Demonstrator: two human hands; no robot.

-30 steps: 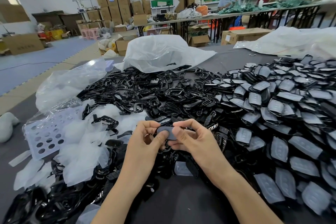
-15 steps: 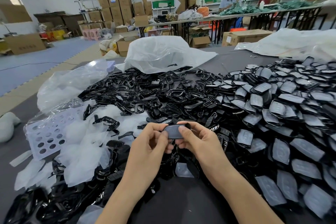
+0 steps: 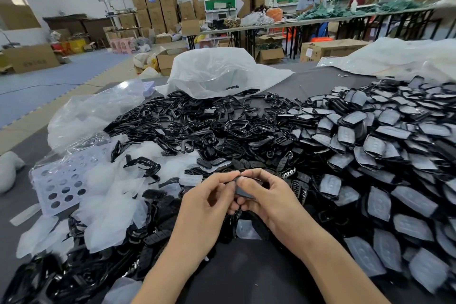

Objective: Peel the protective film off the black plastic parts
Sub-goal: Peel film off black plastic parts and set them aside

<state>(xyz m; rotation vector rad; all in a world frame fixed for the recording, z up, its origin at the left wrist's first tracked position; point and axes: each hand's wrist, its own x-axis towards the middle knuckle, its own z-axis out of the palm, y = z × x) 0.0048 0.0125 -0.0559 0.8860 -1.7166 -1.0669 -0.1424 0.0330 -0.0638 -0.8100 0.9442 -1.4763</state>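
Over the near middle of the dark grey counter (image 3: 308, 82), the person's two hands meet just above the heaps. The left hand (image 3: 206, 205) and the right hand (image 3: 270, 201) are drawn close together with fingertips touching. Both pinch one small black plastic part (image 3: 244, 192) between thumb and curled fingers, the left at its upper left edge and the right wrapped round its right side. Whether any film has lifted from that part cannot be told, since the fingers hide most of it. To the right, a broad heap of film-covered parts (image 3: 370, 155) spreads to the edge of the view, each one showing a pale grey face. Beyond the hands lies a tangle of glossy black frames (image 3: 209, 128). To the left, crumpled loose film pieces (image 3: 111, 205) lie piled just beside a lavender tray (image 3: 58, 186) pierced with round holes and partly covered by clear plastic. A white plastic bag (image 3: 217, 71) slumps at the far side of the frames.
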